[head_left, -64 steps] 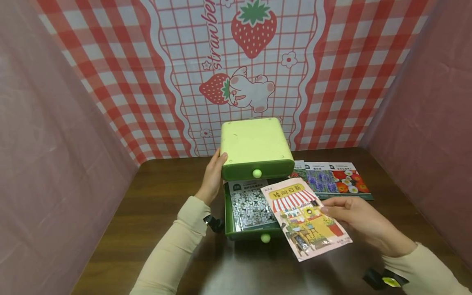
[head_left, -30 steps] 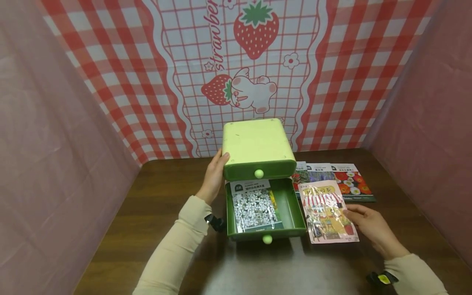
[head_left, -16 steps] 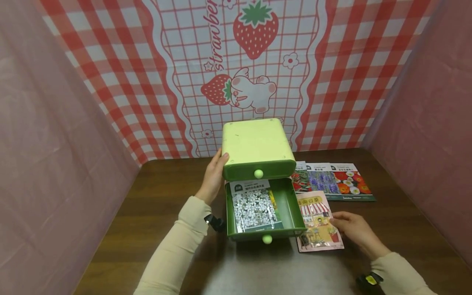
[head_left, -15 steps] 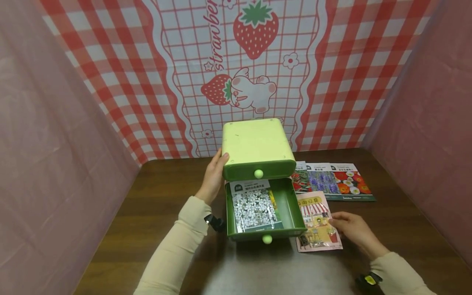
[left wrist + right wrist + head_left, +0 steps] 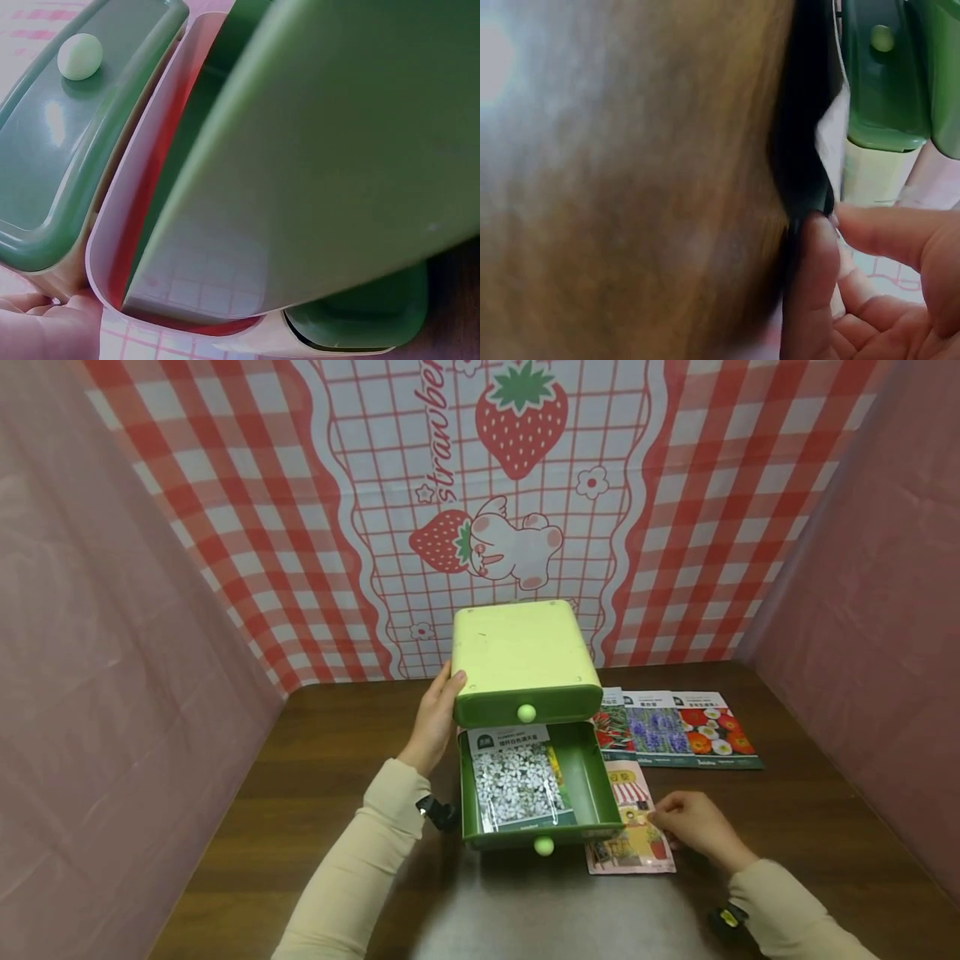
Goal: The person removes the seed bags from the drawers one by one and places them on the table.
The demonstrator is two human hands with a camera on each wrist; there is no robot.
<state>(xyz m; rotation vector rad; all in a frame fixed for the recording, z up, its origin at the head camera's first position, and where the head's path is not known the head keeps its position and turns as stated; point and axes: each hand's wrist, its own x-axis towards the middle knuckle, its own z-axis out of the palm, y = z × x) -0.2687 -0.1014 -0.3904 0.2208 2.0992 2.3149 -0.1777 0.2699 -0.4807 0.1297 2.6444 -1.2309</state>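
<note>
A small pale-yellow drawer cabinet (image 5: 521, 643) with green drawer fronts stands mid-table, its lower drawer (image 5: 600, 797) pulled out. Inside the drawer lies a white-flower seed packet (image 5: 517, 785), overlapping a yellow one. My left hand (image 5: 432, 722) grips the cabinet's left side, thumb at the front edge; in the left wrist view that hand (image 5: 52, 326) shows at the lower left. Between thumb and fingers, my right hand (image 5: 697, 827) pinches the right edge of a pink seed packet (image 5: 641, 839), whose left part is hidden by the drawer. The right wrist view shows this packet (image 5: 832, 142) nearly edge-on.
Several flower seed packets (image 5: 660, 735) lie in a row on the wooden table (image 5: 337, 760), right of the cabinet. A red-and-white strawberry cloth (image 5: 517, 527) hangs behind, and pink cloth walls (image 5: 840, 593) flank the table.
From over the drawer, the right hand has carried the pink packet right and down, then left beside the drawer, uncovering the drawer's inside. The left hand stays on the cabinet.
</note>
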